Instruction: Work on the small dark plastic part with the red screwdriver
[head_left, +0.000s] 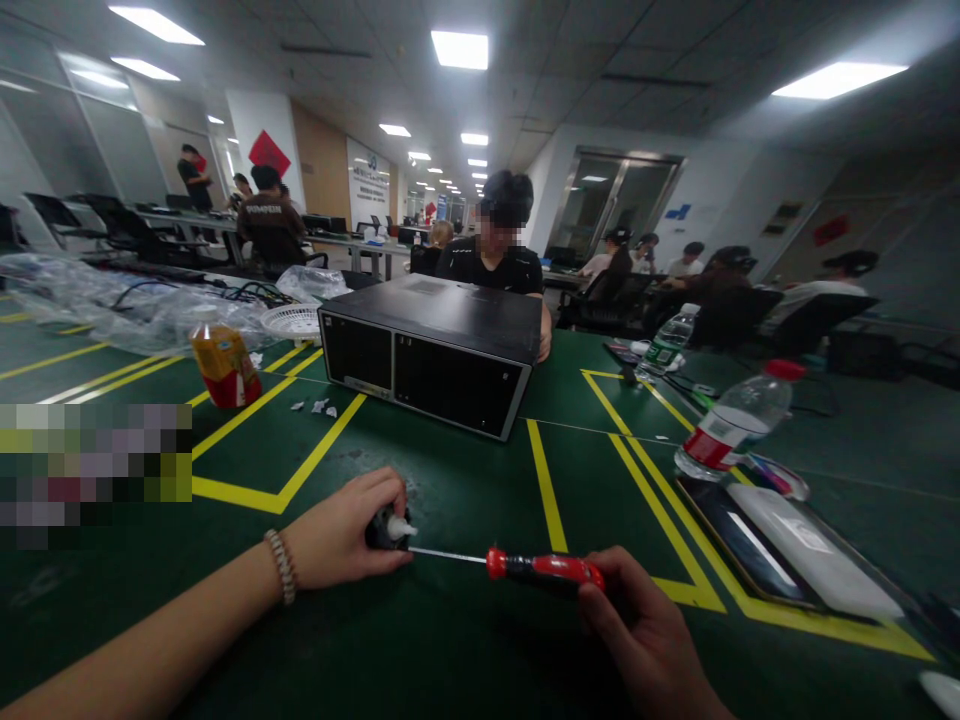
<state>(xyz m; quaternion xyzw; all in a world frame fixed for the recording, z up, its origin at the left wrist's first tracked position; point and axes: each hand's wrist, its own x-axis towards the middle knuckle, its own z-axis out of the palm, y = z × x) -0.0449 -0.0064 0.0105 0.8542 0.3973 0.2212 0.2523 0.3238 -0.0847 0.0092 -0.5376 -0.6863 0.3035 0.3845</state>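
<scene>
My left hand (349, 530), with a beaded bracelet at the wrist, grips a small black part with a white nozzle-like piece (399, 527) sticking out of it. Its exact kind I cannot make out. In my right hand (645, 620) is a screwdriver (544, 568) with a red and black handle, held by the handle's end. The screwdriver's thin shaft points left, and its tip meets the black part near my left fingertips. Both hands are just above the green table (465, 650). Beyond them stands a black computer case (457, 385) lying flat, with a silver-edged front.
A person in black (487, 262) sits behind the case. Left are a drink bottle (225, 365), paper scraps (322, 407), a white basket (292, 322) and plastic wrap (150, 300). Right are a red-capped bottle (739, 420), a green-labelled bottle (667, 345) and a dark phone (739, 540).
</scene>
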